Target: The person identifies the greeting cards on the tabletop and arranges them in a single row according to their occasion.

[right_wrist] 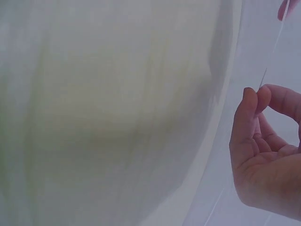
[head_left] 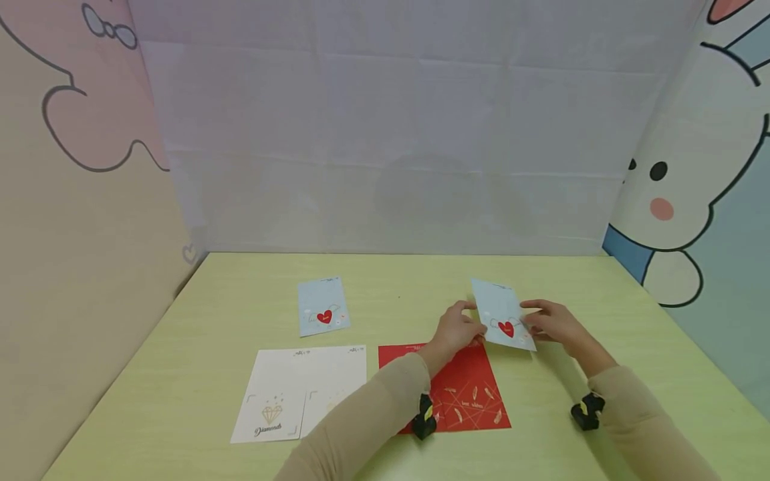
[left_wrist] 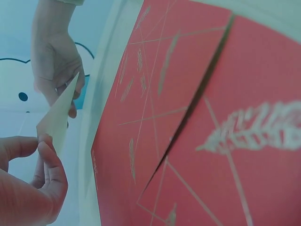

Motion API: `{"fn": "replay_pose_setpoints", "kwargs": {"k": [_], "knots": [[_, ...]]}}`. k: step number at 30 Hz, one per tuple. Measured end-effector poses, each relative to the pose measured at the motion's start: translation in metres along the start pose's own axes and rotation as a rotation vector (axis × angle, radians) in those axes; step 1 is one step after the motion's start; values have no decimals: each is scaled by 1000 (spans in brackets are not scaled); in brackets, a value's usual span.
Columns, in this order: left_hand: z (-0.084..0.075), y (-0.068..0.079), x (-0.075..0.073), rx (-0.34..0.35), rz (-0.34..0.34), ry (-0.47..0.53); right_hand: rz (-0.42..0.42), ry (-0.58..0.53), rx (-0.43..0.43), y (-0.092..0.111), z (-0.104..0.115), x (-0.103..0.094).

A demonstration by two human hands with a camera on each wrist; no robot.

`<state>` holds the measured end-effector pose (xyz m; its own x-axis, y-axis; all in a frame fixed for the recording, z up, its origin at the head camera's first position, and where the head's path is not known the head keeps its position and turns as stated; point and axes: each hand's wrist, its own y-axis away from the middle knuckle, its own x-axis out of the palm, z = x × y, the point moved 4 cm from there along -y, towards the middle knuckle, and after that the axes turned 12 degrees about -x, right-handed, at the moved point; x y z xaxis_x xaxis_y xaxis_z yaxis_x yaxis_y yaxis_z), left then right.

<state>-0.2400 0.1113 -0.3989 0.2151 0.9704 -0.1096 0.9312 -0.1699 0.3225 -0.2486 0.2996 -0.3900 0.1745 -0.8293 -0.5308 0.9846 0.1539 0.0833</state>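
A light blue card (head_left: 502, 310) with a red heart is held tilted above the table between both hands. At its left edge my left hand (head_left: 452, 329) pinches it with thumb and fingers, above the far part of a red card (head_left: 472, 387). My right hand (head_left: 556, 325) pinches the card's right edge; in the right wrist view that hand (right_wrist: 263, 155) has thumb and fingertip together on the thin edge. Seen from the left wrist, the raised card (left_wrist: 54, 125) appears nearly edge-on. The red card bears gold feathers and lines, with a dark gap across it.
A second light blue heart card (head_left: 315, 297) lies at the back left of the table (head_left: 162, 387). In front of it is a white card (head_left: 279, 374) with a gold diamond design, partly hidden by the left sleeve. A white sheet (head_left: 385, 120) hangs behind the table.
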Motion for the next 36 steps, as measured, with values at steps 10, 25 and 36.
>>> {"fn": "replay_pose_setpoints", "kwargs": {"k": [10, 25, 36], "knots": [[0, 2, 0, 22, -20, 66, -6, -2, -61, 10, 4, -4], [-3, 15, 15, 84, -3, -16, -25, 15, -137, 26, 1, -19], [-1, 24, 28, 22, 35, 85, -25, 21, -159, 44, 0, -27]]}}
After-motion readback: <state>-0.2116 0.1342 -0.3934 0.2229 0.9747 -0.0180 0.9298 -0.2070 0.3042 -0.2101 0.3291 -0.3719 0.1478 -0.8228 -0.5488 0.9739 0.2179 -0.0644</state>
